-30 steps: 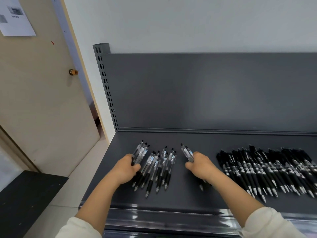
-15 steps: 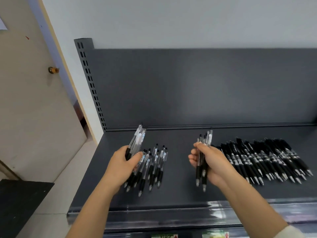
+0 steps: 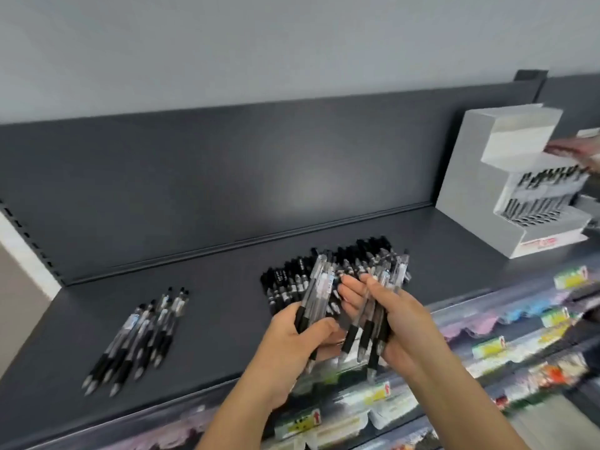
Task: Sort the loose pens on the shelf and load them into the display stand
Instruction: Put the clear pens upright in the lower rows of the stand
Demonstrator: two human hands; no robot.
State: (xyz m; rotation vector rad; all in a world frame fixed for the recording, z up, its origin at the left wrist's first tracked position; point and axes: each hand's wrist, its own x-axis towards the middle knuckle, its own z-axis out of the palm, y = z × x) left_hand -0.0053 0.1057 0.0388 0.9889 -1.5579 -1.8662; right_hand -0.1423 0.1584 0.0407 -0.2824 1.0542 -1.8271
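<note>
Both hands are raised at the lower centre of the frame, close together, each gripping its own bundle of clear-barrelled pens with black grips. The left hand point(image 3: 302, 336) is clamped around one bundle point(image 3: 316, 293), tips pointing down toward the person and clicker ends fanning up and away. The right hand point(image 3: 401, 323) is wrapped around a second bundle point(image 3: 373, 316), and its fingertips point(image 3: 349, 292) reach across to touch the left hand's pens.

Behind the hands, a large pile of black pens point(image 3: 292, 284) lies on the dark grey shelf point(image 3: 211, 319), partly hidden by the held bundles. At the lower left of the frame a smaller group of clear pens point(image 3: 143, 336) lies on the shelf, roughly parallel, tips toward the front edge, well apart from the black pile.

At the upper right, a white stepped display stand point(image 3: 470, 177) sits on the shelf against the back panel point(image 3: 227, 177). Its middle tier already holds a row of pens point(image 3: 545, 193). The whole picture is motion-blurred; the lower shelves of packaged goods point(image 3: 487, 345) at the lower right are too smeared to identify.
</note>
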